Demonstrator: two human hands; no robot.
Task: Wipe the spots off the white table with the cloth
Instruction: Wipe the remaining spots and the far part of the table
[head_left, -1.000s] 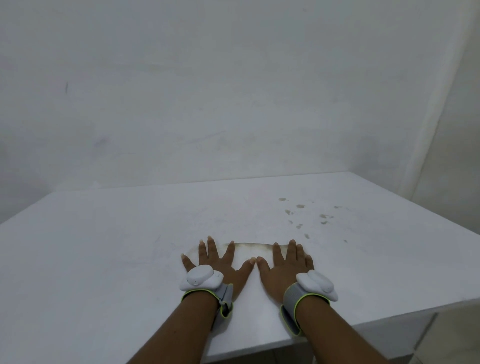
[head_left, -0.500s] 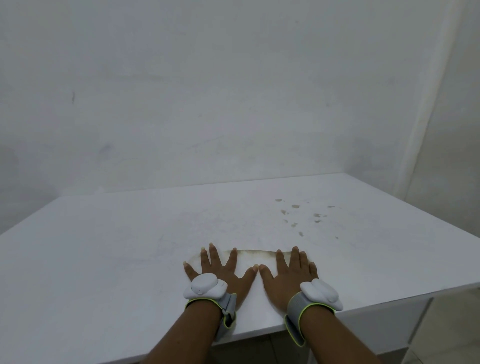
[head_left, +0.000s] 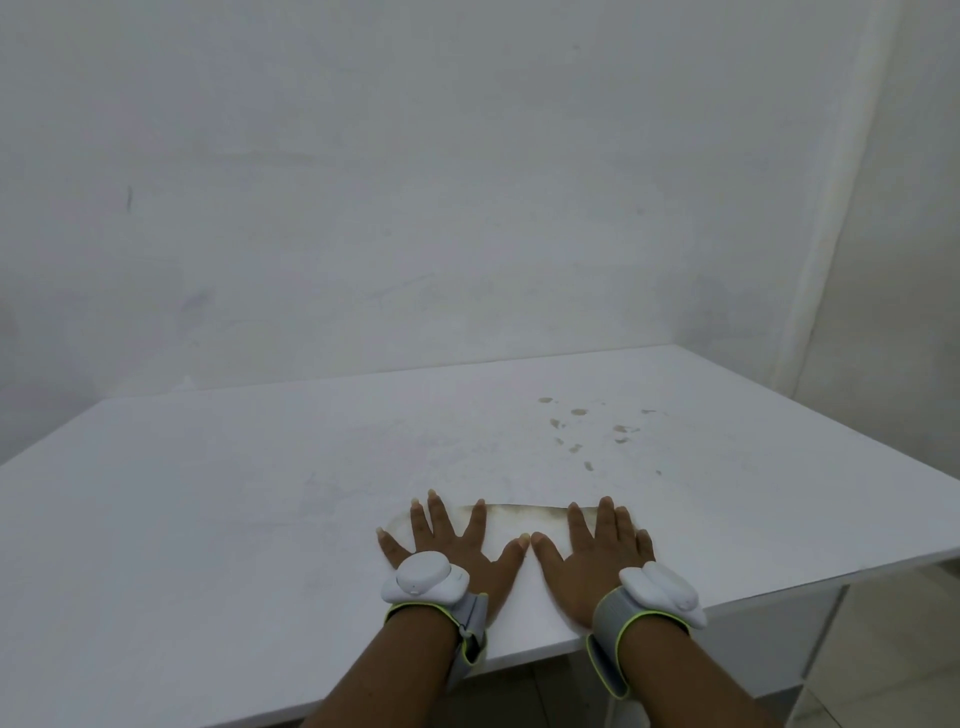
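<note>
Single head view, forward and down over white table (head_left: 260, 493).

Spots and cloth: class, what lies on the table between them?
In the head view, only bare white table separates the cloth's far edge from the brownish spots. Both hands lie flat on the cloth.

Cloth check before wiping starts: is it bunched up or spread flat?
Spread flat: the cloth lies on the table, with the left hand and right hand open on it.
</note>
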